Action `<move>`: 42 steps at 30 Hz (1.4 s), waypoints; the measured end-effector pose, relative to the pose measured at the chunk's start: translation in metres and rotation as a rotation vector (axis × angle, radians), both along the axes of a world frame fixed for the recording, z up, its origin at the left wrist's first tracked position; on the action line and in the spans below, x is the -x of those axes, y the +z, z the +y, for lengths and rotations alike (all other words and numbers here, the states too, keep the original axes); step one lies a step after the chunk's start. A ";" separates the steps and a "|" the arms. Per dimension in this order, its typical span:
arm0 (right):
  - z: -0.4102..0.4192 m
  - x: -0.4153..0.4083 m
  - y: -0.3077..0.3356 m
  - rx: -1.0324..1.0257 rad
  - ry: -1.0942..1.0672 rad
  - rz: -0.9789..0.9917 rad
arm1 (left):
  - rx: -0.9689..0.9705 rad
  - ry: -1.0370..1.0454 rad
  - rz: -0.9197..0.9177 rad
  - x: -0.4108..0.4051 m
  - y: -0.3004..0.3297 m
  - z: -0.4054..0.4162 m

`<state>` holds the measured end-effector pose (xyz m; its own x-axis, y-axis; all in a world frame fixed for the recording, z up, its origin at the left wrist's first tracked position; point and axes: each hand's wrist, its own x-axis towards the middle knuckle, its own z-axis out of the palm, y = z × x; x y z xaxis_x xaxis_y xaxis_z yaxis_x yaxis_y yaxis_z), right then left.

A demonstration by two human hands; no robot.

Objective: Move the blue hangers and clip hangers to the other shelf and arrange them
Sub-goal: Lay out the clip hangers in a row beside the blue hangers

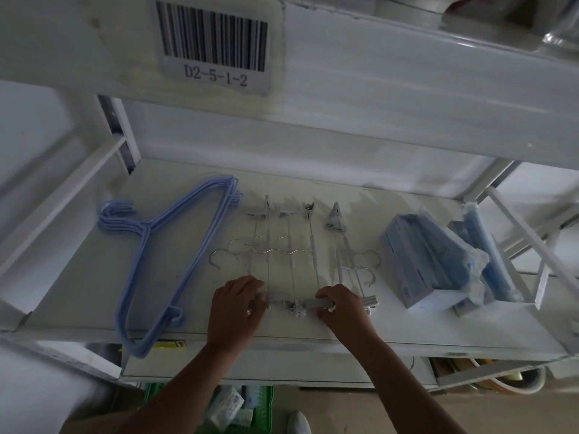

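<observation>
On the white shelf (pixel 391 327), the left hand (pixel 233 308) and right hand (pixel 343 308) each curl around the near-end clips of the clip hangers (pixel 291 245), which stretch away from them, with the blue hangers (pixel 163 255) stacked just left.

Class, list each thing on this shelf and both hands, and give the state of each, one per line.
blue hangers: stacked flat, one end overhanging the shelf's front edge, untouched.
clip hangers: lying flat side by side, near clips held.
left hand: gripping the near clips.
right hand: gripping the near clips.
blue box: tilted, open, leaning rightward.
shelf: holding everything listed.
</observation>
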<state>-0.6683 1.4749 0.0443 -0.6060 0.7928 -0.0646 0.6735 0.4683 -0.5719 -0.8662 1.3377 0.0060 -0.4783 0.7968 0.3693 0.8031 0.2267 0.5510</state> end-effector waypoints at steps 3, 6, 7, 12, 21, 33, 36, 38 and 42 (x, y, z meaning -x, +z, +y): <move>-0.001 -0.001 0.000 0.007 -0.006 -0.006 | -0.010 0.004 -0.010 0.000 0.003 -0.001; -0.002 -0.004 0.003 -0.021 -0.065 0.046 | -0.020 0.002 -0.039 0.000 0.006 0.000; -0.002 -0.007 0.005 -0.064 -0.098 0.060 | -0.020 0.005 -0.047 0.000 0.006 -0.001; 0.008 -0.044 0.008 -0.178 -0.456 0.039 | -0.059 0.033 -0.092 0.005 0.006 -0.003; 0.032 -0.056 -0.001 0.225 -0.541 0.031 | -0.380 -0.058 -0.001 -0.060 0.075 0.004; 0.049 -0.082 0.005 0.483 -0.541 0.310 | 0.557 -0.271 0.347 -0.191 0.070 0.059; 0.055 -0.087 0.013 0.744 -0.568 0.583 | 0.569 -0.210 0.280 -0.191 0.069 0.070; 0.057 -0.088 0.017 0.810 -0.538 0.686 | 0.582 -0.194 0.251 -0.190 0.067 0.075; 0.060 -0.085 0.023 0.933 -0.569 0.892 | 0.576 -0.217 0.233 -0.188 0.069 0.083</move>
